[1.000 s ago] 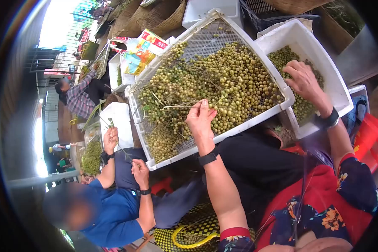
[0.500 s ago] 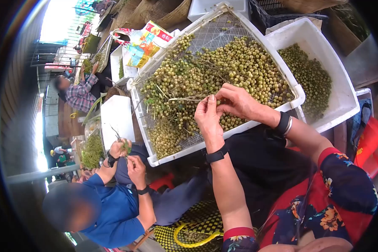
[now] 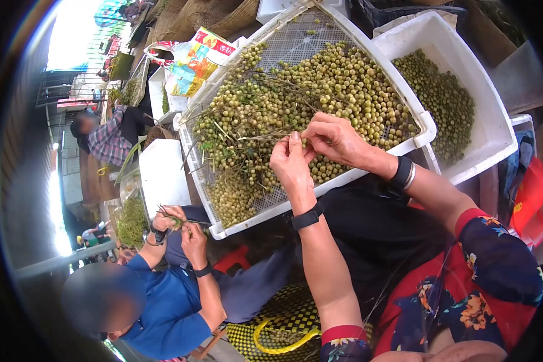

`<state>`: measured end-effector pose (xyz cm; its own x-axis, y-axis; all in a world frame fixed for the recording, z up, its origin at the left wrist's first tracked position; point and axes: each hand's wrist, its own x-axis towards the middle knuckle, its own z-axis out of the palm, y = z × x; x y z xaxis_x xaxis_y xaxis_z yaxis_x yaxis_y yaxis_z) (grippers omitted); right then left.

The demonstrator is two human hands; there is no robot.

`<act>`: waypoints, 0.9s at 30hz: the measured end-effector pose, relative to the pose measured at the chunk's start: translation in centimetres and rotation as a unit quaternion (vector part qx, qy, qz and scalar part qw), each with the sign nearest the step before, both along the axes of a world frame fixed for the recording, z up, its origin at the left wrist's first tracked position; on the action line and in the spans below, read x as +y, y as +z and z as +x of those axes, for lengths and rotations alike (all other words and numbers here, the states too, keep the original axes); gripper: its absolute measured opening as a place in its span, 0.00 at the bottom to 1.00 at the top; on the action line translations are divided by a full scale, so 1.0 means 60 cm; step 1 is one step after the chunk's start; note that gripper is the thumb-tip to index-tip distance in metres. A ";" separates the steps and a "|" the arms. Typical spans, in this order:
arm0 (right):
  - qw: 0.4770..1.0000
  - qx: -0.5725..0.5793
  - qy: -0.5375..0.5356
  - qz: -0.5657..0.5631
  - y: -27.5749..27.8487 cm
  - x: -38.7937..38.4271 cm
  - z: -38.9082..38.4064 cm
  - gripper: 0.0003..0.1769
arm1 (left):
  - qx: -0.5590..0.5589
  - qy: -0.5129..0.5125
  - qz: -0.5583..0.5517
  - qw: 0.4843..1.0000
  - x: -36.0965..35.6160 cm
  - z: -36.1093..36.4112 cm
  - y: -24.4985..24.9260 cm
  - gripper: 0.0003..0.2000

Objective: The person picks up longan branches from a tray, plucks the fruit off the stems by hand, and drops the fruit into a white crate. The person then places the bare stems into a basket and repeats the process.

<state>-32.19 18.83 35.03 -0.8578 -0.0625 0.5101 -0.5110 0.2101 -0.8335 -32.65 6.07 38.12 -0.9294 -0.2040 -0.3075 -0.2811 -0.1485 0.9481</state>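
My left hand point(image 3: 291, 163) is closed in a pinch around a thin twig point(image 3: 260, 138) that sticks out to the left over the fruit. Close against it, my right hand point(image 3: 336, 140) has its thumb and fingers pressed together at the same spot; what they pinch is hidden. Both hands are above the near side of a white mesh tray point(image 3: 425, 130). In the tray lie many round yellow-green fruits point(image 3: 368, 90), with leafy stems and clusters point(image 3: 223, 130) toward the left.
A white tub point(image 3: 495, 130) of smaller green fruits stands right of the tray. At lower left a co-worker in a blue shirt point(image 3: 169, 301) holds a green sprig point(image 3: 176, 222). Below is a yellow-black woven basket point(image 3: 247, 335). A colourful bag point(image 3: 193, 63) sits behind; another person point(image 3: 111, 136) works farther off.
My hands stay pinched together and have shifted slightly left and up in view, along with the tray. The co-worker's two hands have come closer together on the sprig.
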 end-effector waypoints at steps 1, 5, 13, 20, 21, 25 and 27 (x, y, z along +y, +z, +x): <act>1.000 -0.002 -0.002 -0.004 0.002 -0.006 0.000 0.06 | -0.002 -0.002 -0.004 1.000 -0.004 -0.003 -0.010 0.08; 1.000 -0.006 -0.017 0.024 -0.005 -0.010 -0.014 0.07 | 0.010 0.003 -0.047 0.999 -0.010 -0.008 -0.017 0.09; 0.993 -0.077 0.084 0.021 -0.005 0.015 -0.028 0.05 | -0.031 0.004 -0.047 0.998 -0.011 -0.012 -0.017 0.11; 0.908 -0.260 0.225 -0.241 -0.034 0.015 -0.029 0.05 | -0.006 -0.048 -0.044 0.998 -0.030 -0.006 -0.028 0.10; 0.912 -0.232 0.232 -0.247 -0.040 0.014 -0.031 0.05 | -0.002 -0.027 -0.065 0.997 -0.023 -0.007 -0.025 0.09; 0.889 -0.246 0.240 -0.302 -0.034 0.018 -0.024 0.08 | -0.031 -0.023 -0.043 0.998 -0.029 -0.018 -0.032 0.08; 0.845 -0.280 0.211 -0.404 -0.028 0.015 -0.027 0.08 | -0.059 0.010 -0.001 0.998 -0.034 -0.023 -0.030 0.09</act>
<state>-33.80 19.71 33.34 -0.9671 -0.2486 0.0536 0.1243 -0.6457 -0.7534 -34.03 4.04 36.31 -0.8824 -0.2230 -0.4142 -0.3878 -0.1536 0.9088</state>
